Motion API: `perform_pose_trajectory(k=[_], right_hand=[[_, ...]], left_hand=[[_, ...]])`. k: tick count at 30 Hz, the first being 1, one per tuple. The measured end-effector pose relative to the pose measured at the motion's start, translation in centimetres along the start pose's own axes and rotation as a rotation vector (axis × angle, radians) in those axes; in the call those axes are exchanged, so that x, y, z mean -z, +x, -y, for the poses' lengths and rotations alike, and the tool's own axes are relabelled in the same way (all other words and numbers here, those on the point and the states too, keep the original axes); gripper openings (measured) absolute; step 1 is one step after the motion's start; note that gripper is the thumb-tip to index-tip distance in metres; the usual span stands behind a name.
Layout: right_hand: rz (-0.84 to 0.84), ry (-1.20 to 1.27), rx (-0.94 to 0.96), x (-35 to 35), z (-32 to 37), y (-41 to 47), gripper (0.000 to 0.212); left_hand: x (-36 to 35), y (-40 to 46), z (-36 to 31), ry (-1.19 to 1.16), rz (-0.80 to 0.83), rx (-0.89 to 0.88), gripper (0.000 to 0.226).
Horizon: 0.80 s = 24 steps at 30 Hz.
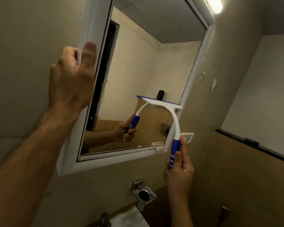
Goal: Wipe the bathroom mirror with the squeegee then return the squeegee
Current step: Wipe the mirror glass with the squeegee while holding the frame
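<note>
Squeegee [164,105] is in the right hand [178,167], fingers and thumb curled round the blue grip. White neck curves up, and its blade lies against the mirror [138,63] at lower right, close to the frame [105,159]. Left hand [70,76] holds the frame's left edge w/ thumb on the front side & fingers bent round the side. Dark spots show on the glass under the blade. Metal holder [144,192] sits on the wall below.

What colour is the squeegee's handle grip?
Blue with white stripes, on the squeegee grip in the right hand; head view.
</note>
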State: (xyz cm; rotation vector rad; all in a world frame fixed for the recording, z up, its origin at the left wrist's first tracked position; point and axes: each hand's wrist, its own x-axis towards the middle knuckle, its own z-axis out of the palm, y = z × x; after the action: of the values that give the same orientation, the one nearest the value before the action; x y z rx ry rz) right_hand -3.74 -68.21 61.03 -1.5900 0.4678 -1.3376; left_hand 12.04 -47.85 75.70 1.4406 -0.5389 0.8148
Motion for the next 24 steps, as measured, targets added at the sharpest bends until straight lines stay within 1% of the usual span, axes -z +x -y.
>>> perform_pose_trajectory(k=[3, 4, 6, 9, 16, 20, 24], right_hand=[[0.006, 0.002, 0.03, -0.3, 1.1, 0.9, 0.033], [0.023, 0.005, 0.061, -0.4, 1.6, 1.4, 0.037], [0.035, -0.015, 0.115, -0.7, 2.6, 2.2, 0.053], [0.034, 0.009, 0.157, -0.4, 3.1, 2.6, 0.059], [-0.034, -0.044, 0.099, 0.5, -0.8, -0.3, 0.063], [-0.051, -0.031, 0.156, 0.3, 1.0, 0.6, 0.054], [-0.034, -0.002, 0.209, -1.1, 3.6, 2.9, 0.058]], left_hand=[[0.0, -0.3, 0.1, -0.013, -0.005, 0.0, 0.039], [0.0, -0.5, 0.2, -0.012, -0.002, -0.006, 0.039], [0.1, -0.9, 0.7, -0.013, 0.005, -0.023, 0.04], [0.1, -1.2, 1.3, -0.036, 0.01, -0.049, 0.039], [0.0, -1.2, 1.2, -0.046, 0.0, -0.058, 0.037], [0.0, -1.2, 1.2, -0.05, -0.007, -0.057, 0.035], [0.0, -1.2, 1.3, -0.053, -0.008, -0.071, 0.036]])
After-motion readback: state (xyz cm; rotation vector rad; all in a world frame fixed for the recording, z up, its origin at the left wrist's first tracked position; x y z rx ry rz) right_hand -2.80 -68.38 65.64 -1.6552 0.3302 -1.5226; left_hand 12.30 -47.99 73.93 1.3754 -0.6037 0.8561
